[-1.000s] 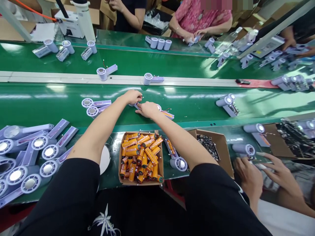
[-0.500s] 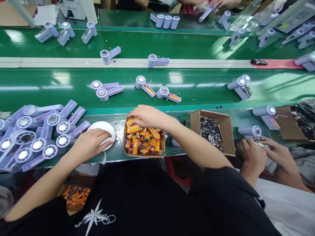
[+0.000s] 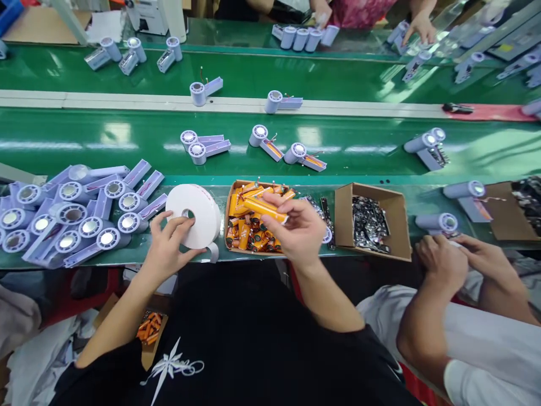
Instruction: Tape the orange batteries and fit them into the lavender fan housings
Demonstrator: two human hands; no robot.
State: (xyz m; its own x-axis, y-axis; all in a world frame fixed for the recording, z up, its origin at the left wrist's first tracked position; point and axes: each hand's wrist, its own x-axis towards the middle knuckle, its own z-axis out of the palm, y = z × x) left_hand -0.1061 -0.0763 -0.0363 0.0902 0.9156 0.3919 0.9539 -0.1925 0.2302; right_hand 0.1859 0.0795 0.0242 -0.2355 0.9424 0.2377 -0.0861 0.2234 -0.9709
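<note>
Orange battery (image 3: 262, 210) pinched above its box, white tape roll in the other hand

From the head camera, the only view, the battery is in the person's right hand (image 3: 302, 235), just above the open cardboard box (image 3: 243, 251) full of similar ones. The right hand grasps it by its near right end, between thumb and fingers, a grip that probably serves to leave most of the wrapped body exposed. The box sits straight in front of the person, apparently to keep the reach short.

The battery's long axis runs slantwise, more crosswise than fore-and-aft. Its free end points left and slightly away from the person, towards the upper part of the box; its other end points right and nearer, into the grip. How level it is cannot be told.

The person's left hand (image 3: 163, 248) grasps the tape roll (image 3: 203, 208), fingertips at the central hole and thumb near the lower edge, likely to steady it. Its broad face is turned towards the camera, and a loose tape tail (image 3: 213, 253) curls at the lower right.

Lavender housings (image 3: 91, 227) are heaped left of the roll. Two others on the green belt (image 3: 143, 132), beyond the box, have handles showing orange strips (image 3: 271, 150) and pointing right and nearer.
</note>
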